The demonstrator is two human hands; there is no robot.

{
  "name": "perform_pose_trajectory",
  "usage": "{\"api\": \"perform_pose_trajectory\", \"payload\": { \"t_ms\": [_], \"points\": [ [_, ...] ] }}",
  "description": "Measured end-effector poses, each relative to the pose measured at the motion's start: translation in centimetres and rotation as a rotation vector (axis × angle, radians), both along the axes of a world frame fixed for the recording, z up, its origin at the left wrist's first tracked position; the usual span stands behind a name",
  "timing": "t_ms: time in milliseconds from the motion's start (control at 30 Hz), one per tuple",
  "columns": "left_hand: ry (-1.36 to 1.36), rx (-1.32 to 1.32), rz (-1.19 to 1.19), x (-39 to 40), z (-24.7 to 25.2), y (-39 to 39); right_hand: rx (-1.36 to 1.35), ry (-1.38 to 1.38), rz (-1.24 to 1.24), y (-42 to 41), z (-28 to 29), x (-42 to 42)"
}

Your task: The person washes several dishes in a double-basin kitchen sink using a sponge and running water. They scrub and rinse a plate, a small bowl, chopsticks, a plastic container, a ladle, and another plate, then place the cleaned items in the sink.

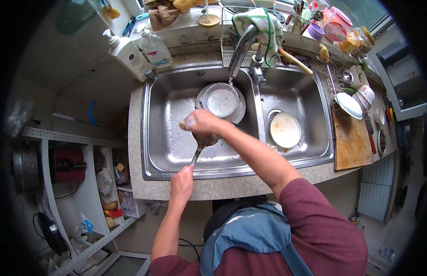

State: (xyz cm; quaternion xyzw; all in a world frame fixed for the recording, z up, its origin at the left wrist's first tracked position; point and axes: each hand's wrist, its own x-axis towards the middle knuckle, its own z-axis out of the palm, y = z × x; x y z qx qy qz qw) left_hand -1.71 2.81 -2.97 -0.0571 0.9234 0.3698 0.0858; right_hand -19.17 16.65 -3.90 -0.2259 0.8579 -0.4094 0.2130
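Note:
My left hand (182,183) grips the handle of a metal ladle or spatula (197,155) over the front edge of the left sink basin (168,141). Above the utensil's wide end is my right hand (199,120), its fingers closed around something small and partly hidden, perhaps a sponge or cloth. Behind it, a clear round bowl (220,100) with cloudy water rests on a plate (241,112), below the spout of the chrome faucet (241,51). A white dish with brownish residue (285,130) lies in the right basin beside the drain.
Two pump bottles (129,57) (155,48) stand at the back left corner. A green-edged towel (268,31) hangs over the faucet. Right of the sink are a wooden cutting board (351,141), a red-handled knife (371,136) and stacked bowls (363,98). Open shelves (79,138) stand at left.

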Motion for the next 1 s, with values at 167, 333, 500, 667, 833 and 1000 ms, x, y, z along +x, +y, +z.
{"api": "perform_pose_trajectory", "payload": {
  "t_ms": [167,333,500,667,833,1000],
  "points": [
    [-0.063,0.155,0.019,1.3,-0.5,-1.3,-0.438,-0.638,-0.049,3.1,-3.4,-1.5],
    [-0.154,0.364,0.053,1.7,-0.6,-2.4,-0.979,-1.131,-0.325,3.4,-2.6,0.8],
    [0.174,-0.244,-0.103,0.3,0.6,-2.1,-1.260,-1.094,-0.455,2.5,-4.4,0.6],
    [0.271,0.000,-0.035,-1.3,-1.0,-2.9,-1.003,-0.858,-0.895,1.0,-0.3,1.6],
    [-0.606,1.308,0.457,-3.3,2.4,-1.1,-0.897,-0.675,-0.929,2.5,-2.9,1.9],
    [-0.766,1.580,0.527,-3.9,1.0,-0.4,-0.617,0.059,-0.725,1.8,-2.9,4.0]
  ]
}}
